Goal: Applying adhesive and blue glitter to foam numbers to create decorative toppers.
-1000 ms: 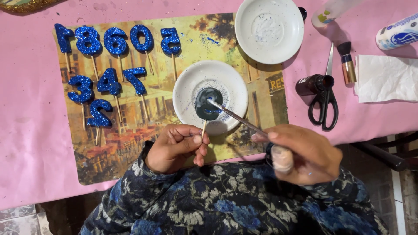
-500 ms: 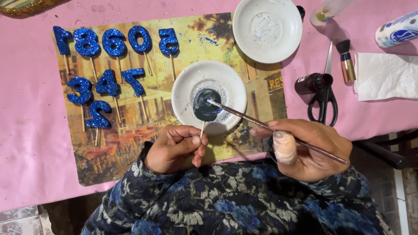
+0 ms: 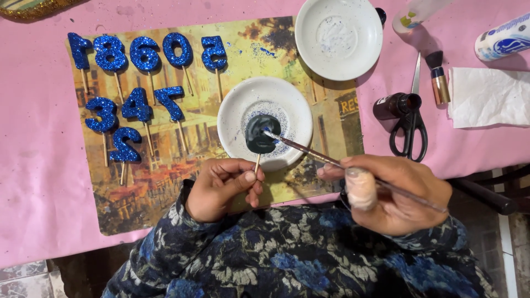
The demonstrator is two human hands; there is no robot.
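The numbers (image 3: 144,54) have a rough blue glitter surface on thin wooden sticks, the two saucers (image 3: 231,116) look glossy white ceramic, the scissors (image 3: 411,118) show metal blades, and the pink cloth (image 3: 33,165) is matt.

Probably a home craft table, pink tablecloth (image 3: 38,165), scissors (image 3: 409,128), glitter numbers (image 3: 144,54), tiled floor (image 3: 22,278)

One head-worn camera looks almost straight down from above the person's chest, close over the pink surface (image 3: 33,182). The person's near edge lies at the bottom of the frame, the far side at the top; the floor corner, bottom left, is probably tile.
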